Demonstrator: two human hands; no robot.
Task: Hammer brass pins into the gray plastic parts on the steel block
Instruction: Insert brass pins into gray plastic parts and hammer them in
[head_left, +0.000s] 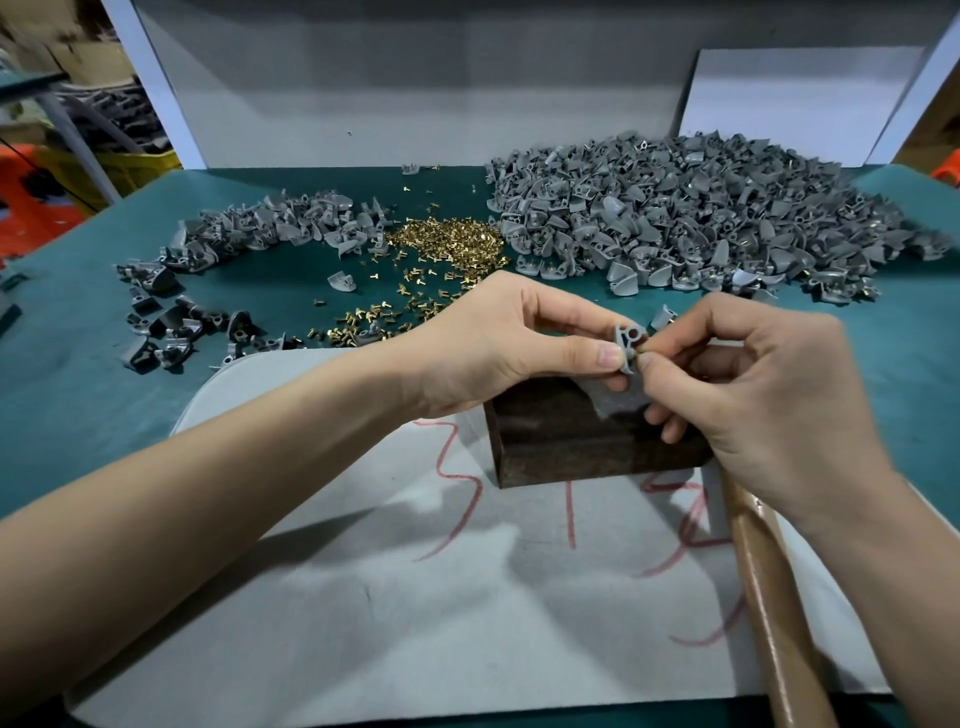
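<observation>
1. The left hand closes its grip on a gray plastic part, pinched between thumb and fingers just above the steel block.
2. The right hand has its grip tight on a brass pin, held against that part.

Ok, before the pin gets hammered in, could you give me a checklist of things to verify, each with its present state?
1. Grip: the left hand holds the gray plastic part: ok.
2. Pin: the right hand pinches the brass pin at the part's hole: ok.
3. Pin straight in the hole: cannot tell, fingertips hide it.
4. Part set down on the steel block: cannot tell; it is held over the block.
5. Fingers clear of the strike point: not ok, both hands are at the pin.
6. Hammer gripped: cannot tell; the hammer handle runs under the right hand and its head is hidden.
</observation>
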